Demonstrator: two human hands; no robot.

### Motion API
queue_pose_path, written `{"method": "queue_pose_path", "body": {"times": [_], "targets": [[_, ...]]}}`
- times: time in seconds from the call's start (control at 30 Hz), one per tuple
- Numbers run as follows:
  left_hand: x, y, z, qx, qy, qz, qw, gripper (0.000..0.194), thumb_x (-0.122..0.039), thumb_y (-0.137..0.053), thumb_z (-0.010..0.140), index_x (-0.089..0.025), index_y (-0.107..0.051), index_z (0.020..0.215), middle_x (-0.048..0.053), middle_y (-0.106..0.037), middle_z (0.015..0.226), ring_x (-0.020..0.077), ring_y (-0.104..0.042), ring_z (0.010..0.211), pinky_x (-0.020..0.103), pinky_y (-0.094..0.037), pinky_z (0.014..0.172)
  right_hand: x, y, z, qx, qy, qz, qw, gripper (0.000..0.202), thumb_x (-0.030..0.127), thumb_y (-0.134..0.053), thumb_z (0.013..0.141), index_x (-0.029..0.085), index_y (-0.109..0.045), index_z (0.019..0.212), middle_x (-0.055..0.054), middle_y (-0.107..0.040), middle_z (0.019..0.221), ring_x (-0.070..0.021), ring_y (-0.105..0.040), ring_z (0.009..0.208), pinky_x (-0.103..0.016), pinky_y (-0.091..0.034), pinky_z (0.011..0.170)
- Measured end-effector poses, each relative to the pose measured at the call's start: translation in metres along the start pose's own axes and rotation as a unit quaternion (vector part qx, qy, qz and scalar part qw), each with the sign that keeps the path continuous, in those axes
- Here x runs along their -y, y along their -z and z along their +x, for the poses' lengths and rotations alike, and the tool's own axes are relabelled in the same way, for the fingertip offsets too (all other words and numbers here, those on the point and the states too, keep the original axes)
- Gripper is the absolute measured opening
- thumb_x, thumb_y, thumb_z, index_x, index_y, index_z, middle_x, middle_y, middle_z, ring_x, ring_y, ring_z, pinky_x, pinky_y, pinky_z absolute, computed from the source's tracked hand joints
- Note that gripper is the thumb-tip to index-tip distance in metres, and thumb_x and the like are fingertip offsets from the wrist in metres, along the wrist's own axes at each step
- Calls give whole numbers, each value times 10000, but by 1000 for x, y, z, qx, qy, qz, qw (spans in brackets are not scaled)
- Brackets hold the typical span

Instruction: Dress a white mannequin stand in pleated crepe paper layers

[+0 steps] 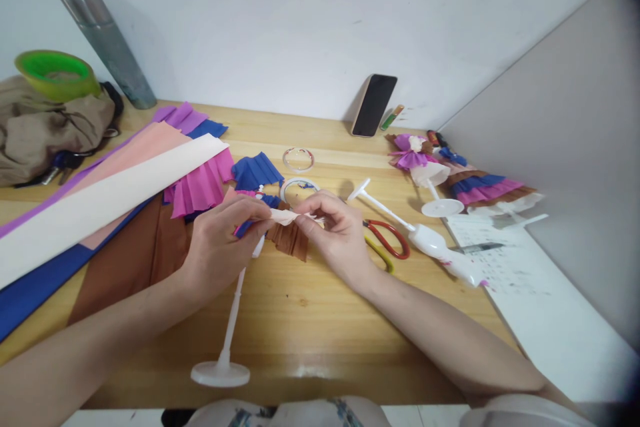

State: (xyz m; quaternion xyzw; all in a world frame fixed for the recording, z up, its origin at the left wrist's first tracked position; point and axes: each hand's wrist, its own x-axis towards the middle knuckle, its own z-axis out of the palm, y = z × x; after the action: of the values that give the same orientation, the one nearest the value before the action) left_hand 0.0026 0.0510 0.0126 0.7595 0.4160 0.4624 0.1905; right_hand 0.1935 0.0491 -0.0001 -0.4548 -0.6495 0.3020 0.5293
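Two-handed, pinching small crinkled white paper strip [284,216] between left hand [217,237] and right hand [336,235], above glossy pale wooden table [305,327], near white wall [250,27]; blurred, unreadable writing [517,280] on white sheet [555,327].

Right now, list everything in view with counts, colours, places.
Fabric bag: one, brown, left.
Round container: one, green, on bag.
Metallic bottle: one, grey, against wall.
Crinkled paper strips: several, multicoloured, left.
Upright phone: one, black, against wall.
Rings: two, translucent, beyond hands.
Looped handles: two, red, yellow, beside hands.
Plastic stands: several, white, front, right.
Written paper: one, white, right.
Wooden table: one, tan, below.
Pinched paper: one, white, between hands.
Left hand, right hand: two, centre.
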Motion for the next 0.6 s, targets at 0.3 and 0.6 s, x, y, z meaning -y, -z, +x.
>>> {"method": "queue_pose_path", "body": {"times": [0.3,0.6], "targets": [[0,-3,1,42,-97,48,993,318,-278,-803,761,-215,-684,1049,94,-731,1053,266,-660,999,454,-515,926,9,-2,-7,24,75,-48,996,158,103,-585,809,231,-667,770,-7,-653,745,-163,-604,714,-313,-472,660],[-2,-3,3,-6,-139,99,985,65,-196,-684,833,-240,-730,820,72,-739,899,222,-623,814,375,-524,734,15,-6,-9,26,56,-20,998,160,95,-604,803,226,-681,755,-3,-657,735,-143,-608,677,-287,-478,628]]}}
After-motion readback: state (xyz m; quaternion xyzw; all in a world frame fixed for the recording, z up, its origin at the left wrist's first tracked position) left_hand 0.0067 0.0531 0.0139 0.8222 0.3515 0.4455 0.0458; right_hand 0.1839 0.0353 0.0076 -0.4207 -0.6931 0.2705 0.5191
